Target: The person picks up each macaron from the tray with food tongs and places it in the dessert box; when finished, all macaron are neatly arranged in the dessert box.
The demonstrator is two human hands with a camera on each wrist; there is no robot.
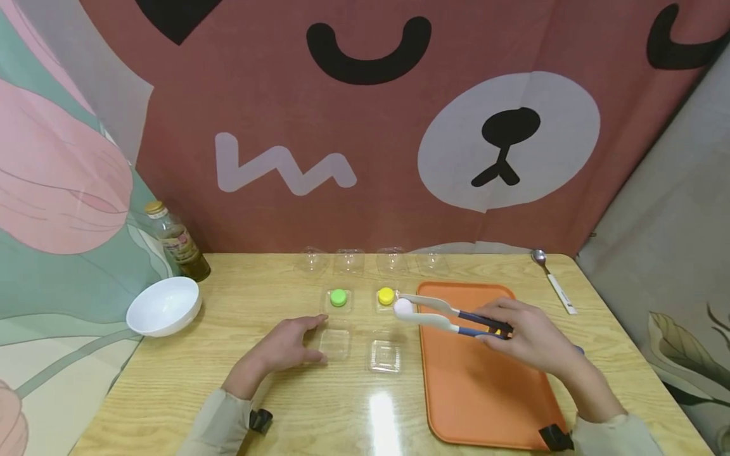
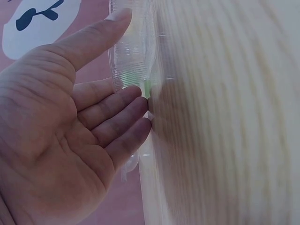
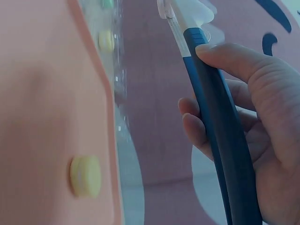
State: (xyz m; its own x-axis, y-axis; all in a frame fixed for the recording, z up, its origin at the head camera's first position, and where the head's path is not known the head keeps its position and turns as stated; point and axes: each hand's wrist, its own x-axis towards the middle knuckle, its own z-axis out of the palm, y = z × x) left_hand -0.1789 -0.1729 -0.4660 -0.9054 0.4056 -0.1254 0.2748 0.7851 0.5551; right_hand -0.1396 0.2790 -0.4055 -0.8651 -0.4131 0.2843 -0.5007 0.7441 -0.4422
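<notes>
My right hand [image 1: 536, 335], right of centre in the head view, is clamped on the tongs [image 1: 440, 322], with fingers and thumb round the dark blue handles. Their pale ends hold a pale pink macaron [image 1: 403, 308] above the counter [image 1: 319, 411], near the upper left corner of the orange tray [image 1: 479, 399] and just beside the yellow macaron [image 1: 386, 295]. That yellow one sits in the far right box [image 1: 381, 308], a clear plastic one; I cannot tell whether the tongs touch this box.

My left hand [image 1: 288, 345] is left of centre, palm bare, thumb and fingers apart — the thumb tip and a fingertip are close to the left side of the near left box [image 1: 335, 344], though I cannot tell if they touch it. Above it in the frame, the far left box [image 1: 349, 305] holds a green macaron [image 1: 339, 297]. The near right box [image 1: 384, 356] stands just left of the tray.

On the tray, at the lower left of the right wrist view, lies a second yellow macaron [image 3: 86, 176] — in the head view the tongs partly hide it.

Four clear plastic pieces [image 1: 349, 259] stand in a row along the counter's back edge. A spoon [image 1: 559, 290] lies at the right of the frame; a white bowl [image 1: 164, 306] and a yellow-capped bottle [image 1: 179, 244] are at the left.
</notes>
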